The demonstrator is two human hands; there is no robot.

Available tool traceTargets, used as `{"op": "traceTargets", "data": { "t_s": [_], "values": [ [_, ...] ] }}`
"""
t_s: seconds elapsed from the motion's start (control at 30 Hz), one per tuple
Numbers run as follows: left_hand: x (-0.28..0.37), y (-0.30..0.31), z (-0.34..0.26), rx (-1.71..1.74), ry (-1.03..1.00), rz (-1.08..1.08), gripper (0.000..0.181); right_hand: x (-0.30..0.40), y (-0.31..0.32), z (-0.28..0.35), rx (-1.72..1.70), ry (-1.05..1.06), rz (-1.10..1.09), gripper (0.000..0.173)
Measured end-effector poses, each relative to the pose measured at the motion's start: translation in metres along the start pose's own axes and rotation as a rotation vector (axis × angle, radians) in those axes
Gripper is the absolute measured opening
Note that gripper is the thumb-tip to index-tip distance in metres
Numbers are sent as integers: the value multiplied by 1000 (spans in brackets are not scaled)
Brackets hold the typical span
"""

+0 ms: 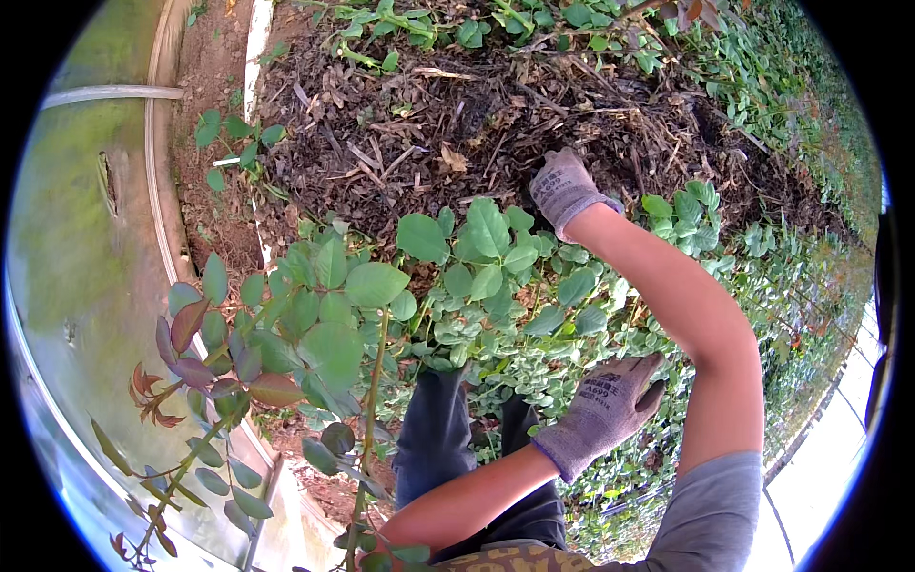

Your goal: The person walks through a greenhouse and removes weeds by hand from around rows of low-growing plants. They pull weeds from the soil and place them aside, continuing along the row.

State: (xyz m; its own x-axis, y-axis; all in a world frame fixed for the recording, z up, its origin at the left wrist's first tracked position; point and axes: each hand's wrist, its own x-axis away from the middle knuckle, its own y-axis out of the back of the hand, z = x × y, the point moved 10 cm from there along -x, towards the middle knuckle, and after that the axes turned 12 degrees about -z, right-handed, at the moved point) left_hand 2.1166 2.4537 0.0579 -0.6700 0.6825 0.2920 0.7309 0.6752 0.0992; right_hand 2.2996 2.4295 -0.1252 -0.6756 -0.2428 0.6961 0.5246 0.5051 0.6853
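Observation:
My right hand (pixel 567 187), in a grey knitted work glove with printing on its back, reaches into a bed of dark, shredded plant mulch (pixel 436 136). Its fingertips are sunk in or hidden by the mulch, so I cannot see whether they hold anything. Lower down, my left hand (pixel 607 407) wears a matching glove with a purple cuff edge. It hovers above low green foliage (pixel 493 339) beside my legs, its thumb apart from the fingers and nothing visible in it. Broad rose-like leaves (pixel 487 229) stand just left of my right wrist.
A tall leafy stem (pixel 372 400) rises close on my left, near reddish young leaves (pixel 187 325). Beyond it are a translucent plastic sheet wall (pixel 93 236) and a strip of bare soil (pixel 207 71). Dense leafy plants (pixel 779 93) line the far right.

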Motion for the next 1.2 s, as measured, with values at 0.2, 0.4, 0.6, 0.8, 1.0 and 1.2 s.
{"op": "traceTargets", "data": {
  "t_s": [0.2, 0.4, 0.6, 0.8, 1.0, 1.2],
  "values": [
    [3, -2, 3, 68, 24, -3, 43, -29, -13, 32, -369, -22, 8, 25],
    [9, -10, 4, 49, 50, 7, 41, -36, -4, 9, -921, 21, -345, 47],
    [17, -16, 17, 84, 103, 73, 42, -51, -42, -15, -1066, -270, -167, 46],
    [19, -18, 14, 58, 83, 21, 43, -45, -9, 29, -511, 50, -190, 32],
    [19, -18, 19, 83, 118, 15, 43, -65, -16, 24, -833, -88, -204, 37],
    [26, -28, 28, 141, 150, 43, 44, -91, -29, 6, -792, -54, -312, 47]
  ]
}}
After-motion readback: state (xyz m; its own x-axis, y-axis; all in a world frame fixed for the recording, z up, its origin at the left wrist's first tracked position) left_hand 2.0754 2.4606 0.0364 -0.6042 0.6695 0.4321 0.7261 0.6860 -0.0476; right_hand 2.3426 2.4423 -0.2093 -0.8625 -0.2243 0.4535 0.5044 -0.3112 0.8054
